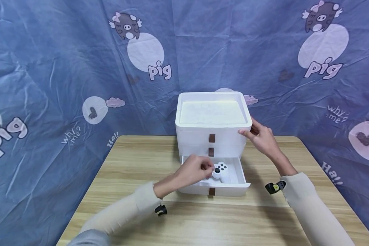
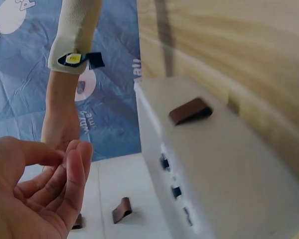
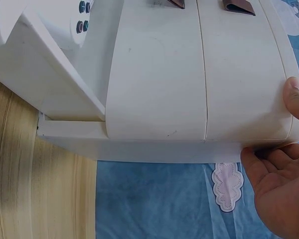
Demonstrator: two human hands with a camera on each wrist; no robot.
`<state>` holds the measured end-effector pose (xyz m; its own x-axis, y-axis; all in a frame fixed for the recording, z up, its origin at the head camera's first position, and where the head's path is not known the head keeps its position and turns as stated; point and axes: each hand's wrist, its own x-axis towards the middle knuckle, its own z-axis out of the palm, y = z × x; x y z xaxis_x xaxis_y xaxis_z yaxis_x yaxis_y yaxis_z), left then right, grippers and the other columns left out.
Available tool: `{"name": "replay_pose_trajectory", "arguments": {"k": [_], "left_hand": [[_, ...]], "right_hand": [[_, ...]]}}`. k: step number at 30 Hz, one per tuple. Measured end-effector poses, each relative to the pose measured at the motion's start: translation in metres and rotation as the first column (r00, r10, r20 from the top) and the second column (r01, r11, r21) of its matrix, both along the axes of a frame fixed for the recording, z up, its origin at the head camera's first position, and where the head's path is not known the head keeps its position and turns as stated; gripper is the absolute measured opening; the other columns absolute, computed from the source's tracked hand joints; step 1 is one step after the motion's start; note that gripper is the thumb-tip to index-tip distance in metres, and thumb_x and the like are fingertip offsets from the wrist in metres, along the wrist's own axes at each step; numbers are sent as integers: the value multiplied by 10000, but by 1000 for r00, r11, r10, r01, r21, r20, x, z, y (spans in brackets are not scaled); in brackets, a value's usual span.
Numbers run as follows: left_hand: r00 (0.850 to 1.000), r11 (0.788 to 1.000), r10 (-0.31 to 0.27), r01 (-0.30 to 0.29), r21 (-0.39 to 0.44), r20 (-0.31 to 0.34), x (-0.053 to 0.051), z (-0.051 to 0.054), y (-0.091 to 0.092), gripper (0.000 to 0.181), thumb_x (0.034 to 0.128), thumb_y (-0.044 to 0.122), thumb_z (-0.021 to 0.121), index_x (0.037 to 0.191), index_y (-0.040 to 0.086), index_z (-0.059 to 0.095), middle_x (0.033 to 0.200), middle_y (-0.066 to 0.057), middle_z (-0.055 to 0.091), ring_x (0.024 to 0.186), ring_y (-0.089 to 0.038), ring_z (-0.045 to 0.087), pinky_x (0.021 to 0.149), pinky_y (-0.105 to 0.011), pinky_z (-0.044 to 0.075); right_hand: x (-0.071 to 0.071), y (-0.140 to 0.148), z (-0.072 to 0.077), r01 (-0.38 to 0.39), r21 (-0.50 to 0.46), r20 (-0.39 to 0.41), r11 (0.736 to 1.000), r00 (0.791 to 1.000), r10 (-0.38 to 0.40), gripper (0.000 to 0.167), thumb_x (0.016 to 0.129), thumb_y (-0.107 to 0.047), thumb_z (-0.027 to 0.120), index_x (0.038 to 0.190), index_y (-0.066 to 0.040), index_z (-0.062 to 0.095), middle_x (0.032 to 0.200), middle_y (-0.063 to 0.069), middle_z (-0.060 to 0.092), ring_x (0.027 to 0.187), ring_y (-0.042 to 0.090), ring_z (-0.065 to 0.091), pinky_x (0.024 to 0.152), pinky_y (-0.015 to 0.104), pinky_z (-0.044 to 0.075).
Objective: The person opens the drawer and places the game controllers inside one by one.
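Note:
A white storage drawer unit (image 1: 213, 141) with brown pull tabs stands on the table. Its bottom drawer (image 1: 243, 182) is pulled out, and a white game controller (image 1: 223, 173) with dark buttons lies inside. My left hand (image 1: 196, 168) is over the drawer's left part and hides some of the controller. In the left wrist view its fingers (image 2: 75, 167) are curled with the thumb tip against them, and nothing shows between them. My right hand (image 1: 263, 138) grips the unit's upper right edge, thumb (image 3: 295, 99) on the front and fingers at the side.
A shallow recessed tray top (image 1: 213, 112) caps the unit. Two closed upper drawers, with brown tabs (image 1: 212, 138), sit above the pulled-out one. The wooden table (image 1: 135, 160) extends on both sides. A blue printed curtain (image 1: 203, 44) hangs close behind.

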<state>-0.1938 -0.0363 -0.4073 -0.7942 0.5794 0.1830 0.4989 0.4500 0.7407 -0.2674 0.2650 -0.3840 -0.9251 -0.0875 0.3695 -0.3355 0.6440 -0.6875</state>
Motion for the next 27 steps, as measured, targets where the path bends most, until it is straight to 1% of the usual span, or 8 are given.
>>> {"name": "replay_pose_trajectory", "arguments": {"k": [4,10,14,17,20,22,24,27], "left_hand": [[991,997,34,-42,66,131,17,-15,-6,102,1001,28,686,990,0,784,745,-40,762,624,-86,708,551,-198,573],[952,989,35,-76,123,303,37,-49,-8,135,1011,18,674,994,-75,771,786,-123,781,713,-294,789,629,-247,635],[939,991,56,-94,95,341,47,-69,-8,180,1035,67,656,1003,-61,779,818,-120,792,725,-290,790,592,-235,614],[937,992,77,-106,67,340,52,-81,-6,212,1054,101,634,1025,-53,777,842,-121,796,715,-229,776,580,-186,579],[928,989,101,-134,70,358,55,-91,-5,205,1046,96,639,1029,-69,761,850,-138,795,731,-219,775,609,-161,577],[906,980,114,-170,103,408,56,-96,-3,193,1037,81,645,1026,-84,744,851,-156,796,756,-249,787,637,-195,610],[868,967,109,-205,150,484,57,-100,-1,184,1031,68,638,1031,-90,732,866,-174,795,797,-287,800,667,-246,641],[796,934,63,-259,245,602,57,-106,1,171,1028,44,615,1063,-101,698,928,-216,789,875,-341,807,728,-318,665]], "right_hand": [[-1,0,-1,5,11,-6,1000,1000,-5,779,1008,-369,754,1649,-118,389,1381,311,658,1268,478,663,767,-34,387],[1,-1,0,-3,-4,-10,1000,1000,3,785,1011,-358,752,1653,-111,373,1451,292,616,1282,475,654,816,-18,422],[1,0,1,-4,-11,-12,1000,1000,4,791,1011,-354,753,1655,-110,364,1475,291,597,1288,481,646,828,-9,434],[0,0,0,0,-11,-8,1000,1000,0,787,1011,-357,752,1656,-121,368,1476,287,600,1291,479,646,823,-11,432],[0,0,0,5,-7,-2,1000,1000,-5,788,1012,-364,749,1657,-124,365,1481,281,598,1294,477,646,911,144,556],[0,0,-1,4,-5,4,1000,1000,-4,795,1013,-368,747,1660,-121,356,1491,280,588,1300,478,640,975,319,587],[0,0,-2,7,-1,6,1000,1000,-7,797,1014,-373,745,1660,-121,353,1494,280,585,1302,476,640,995,426,570],[0,-1,-2,12,0,4,1000,1000,-12,789,1012,-376,747,1657,-127,367,1481,280,600,1298,469,647,955,295,588]]}}
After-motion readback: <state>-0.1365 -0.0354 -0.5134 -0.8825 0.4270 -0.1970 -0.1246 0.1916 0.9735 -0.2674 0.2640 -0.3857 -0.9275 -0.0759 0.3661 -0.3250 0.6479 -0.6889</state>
